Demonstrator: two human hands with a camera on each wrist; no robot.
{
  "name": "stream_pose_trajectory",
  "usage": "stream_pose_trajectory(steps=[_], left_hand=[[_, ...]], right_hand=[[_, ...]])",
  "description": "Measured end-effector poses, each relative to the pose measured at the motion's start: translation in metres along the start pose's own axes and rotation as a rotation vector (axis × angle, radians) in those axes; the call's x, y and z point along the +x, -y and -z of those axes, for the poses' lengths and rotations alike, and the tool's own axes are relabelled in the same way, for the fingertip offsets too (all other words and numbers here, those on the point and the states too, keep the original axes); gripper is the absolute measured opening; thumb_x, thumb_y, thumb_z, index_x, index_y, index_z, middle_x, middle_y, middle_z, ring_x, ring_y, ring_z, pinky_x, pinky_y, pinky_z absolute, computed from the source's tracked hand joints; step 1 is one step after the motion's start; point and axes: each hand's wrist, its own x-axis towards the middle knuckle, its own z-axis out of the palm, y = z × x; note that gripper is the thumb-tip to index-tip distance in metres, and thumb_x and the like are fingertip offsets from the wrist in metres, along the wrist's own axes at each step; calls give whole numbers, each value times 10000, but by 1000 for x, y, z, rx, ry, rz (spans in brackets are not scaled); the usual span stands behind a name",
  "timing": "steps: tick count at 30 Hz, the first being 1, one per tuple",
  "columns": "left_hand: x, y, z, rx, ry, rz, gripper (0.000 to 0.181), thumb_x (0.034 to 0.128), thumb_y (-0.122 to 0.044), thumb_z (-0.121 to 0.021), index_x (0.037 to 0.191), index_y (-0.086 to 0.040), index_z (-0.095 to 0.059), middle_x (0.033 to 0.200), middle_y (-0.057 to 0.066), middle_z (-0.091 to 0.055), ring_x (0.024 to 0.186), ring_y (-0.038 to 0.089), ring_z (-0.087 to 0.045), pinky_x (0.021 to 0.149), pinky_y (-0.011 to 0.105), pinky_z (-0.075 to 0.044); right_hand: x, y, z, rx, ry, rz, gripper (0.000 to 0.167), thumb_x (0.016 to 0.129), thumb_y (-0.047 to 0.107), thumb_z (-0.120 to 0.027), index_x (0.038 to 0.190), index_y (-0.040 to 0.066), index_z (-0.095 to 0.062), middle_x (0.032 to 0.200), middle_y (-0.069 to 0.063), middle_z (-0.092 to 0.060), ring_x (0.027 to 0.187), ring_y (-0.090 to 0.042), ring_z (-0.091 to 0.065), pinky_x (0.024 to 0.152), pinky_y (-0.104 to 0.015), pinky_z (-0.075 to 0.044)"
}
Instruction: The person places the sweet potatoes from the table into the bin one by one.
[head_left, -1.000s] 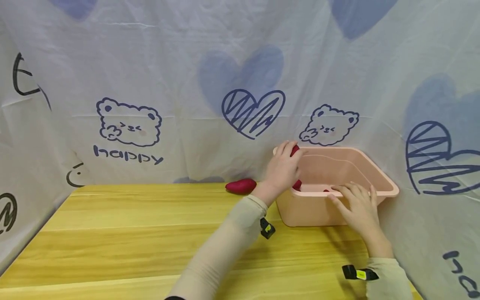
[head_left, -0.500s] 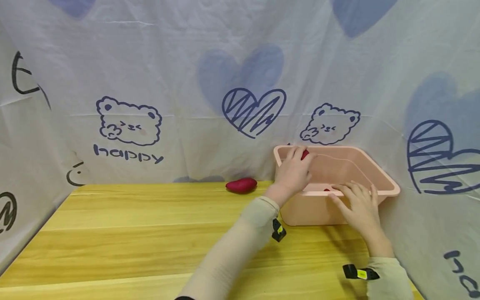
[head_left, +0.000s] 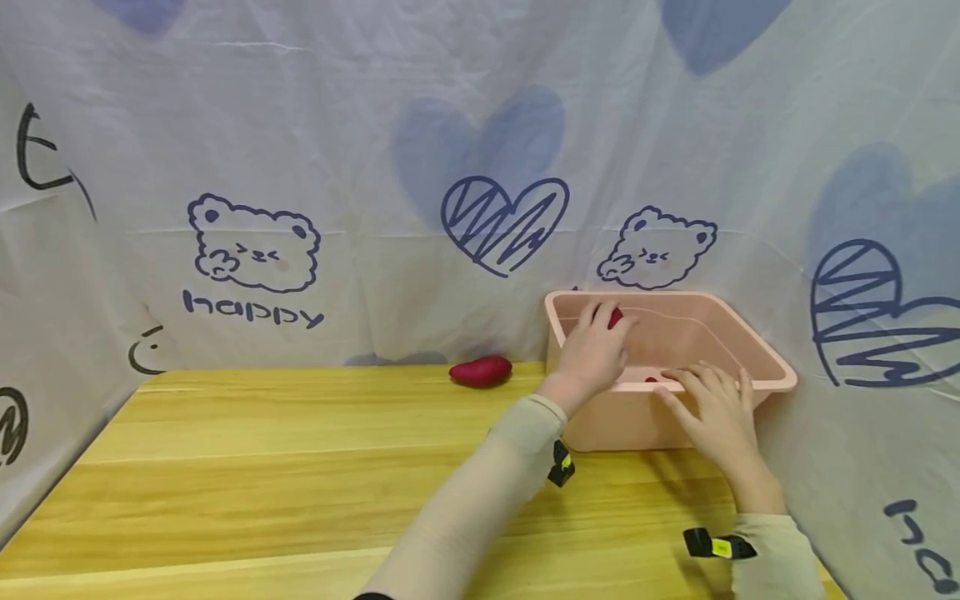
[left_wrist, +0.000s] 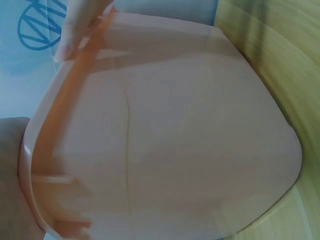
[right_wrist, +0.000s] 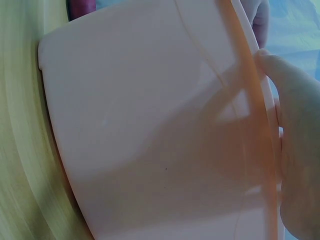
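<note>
A pink plastic basin (head_left: 622, 421) stands at the right of the wooden table. My left hand (head_left: 594, 354) reaches over its left front rim and grips a dark red sweet potato (head_left: 615, 317) inside it, mostly hidden by the fingers. My right hand (head_left: 716, 417) holds the front rim, thumb on the near side and fingers over the inside. The right wrist view shows that thumb (right_wrist: 287, 90) against the rim. Just past the front rim, a small red bit (head_left: 651, 380) peeks out inside the basin. Another sweet potato (head_left: 482, 372) lies on the table left of the basin.
The wooden table (head_left: 262, 467) runs up to a hanging white cloth (head_left: 360, 150) printed with bears and hearts at the back. More cloth hangs close along the basin's right side and at the far left.
My left hand has moved right and down into the basin with its sweet potato. The right hand stays on the rim, and the sweet potato on the table has not moved.
</note>
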Motion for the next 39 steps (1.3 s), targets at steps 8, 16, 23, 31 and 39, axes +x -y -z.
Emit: stream_pose_trajectory(steps=[8, 16, 23, 31, 39], left_hand=[[0, 1, -1, -33, 74, -8, 444, 976, -240, -556, 1409, -294, -473, 1532, 26, -344, 1422, 251, -333, 1104, 319, -412], [1, 0, -2, -37, 106, 12, 464, 982, -247, -548, 1430, -315, -446, 1549, 3, -319, 1430, 221, -307, 1119, 304, -391], [0, 1, -1, -17, 123, 13, 464, 991, -251, -529, 1441, -312, -432, 1551, 4, -319, 1439, 212, -300, 1161, 306, -332], [0, 2, -1, 22, 126, -6, 511, 980, -343, -553, 1464, -286, -402, 1561, 7, -319, 1453, 221, -300, 1200, 324, -257], [1, 2, -2, 8, 136, 5, 526, 975, -391, -551, 1468, -297, -394, 1569, -6, -305, 1461, 211, -283, 1195, 322, -268]], right_hand=[[0, 1, 1, 7, 1, -6, 471, 982, 491, -477, 1212, 105, -621, 1296, -223, -536, 1268, -445, -387, 1150, -656, 3], [0, 1, 3, 11, 13, -13, 475, 983, 497, -474, 1221, 113, -621, 1304, -218, -534, 1277, -445, -377, 1144, -663, 7], [0, 2, 2, 7, 25, -15, 485, 985, 502, -465, 1220, 106, -617, 1310, -220, -528, 1290, -442, -369, 1147, -660, 10], [1, 1, 1, 21, 5, -3, 457, 979, 488, -488, 1212, 120, -626, 1295, -207, -545, 1274, -437, -390, 1142, -667, 2], [1, 1, 0, 18, 6, -10, 474, 979, 497, -482, 1212, 110, -623, 1294, -215, -543, 1270, -443, -391, 1145, -667, 3]])
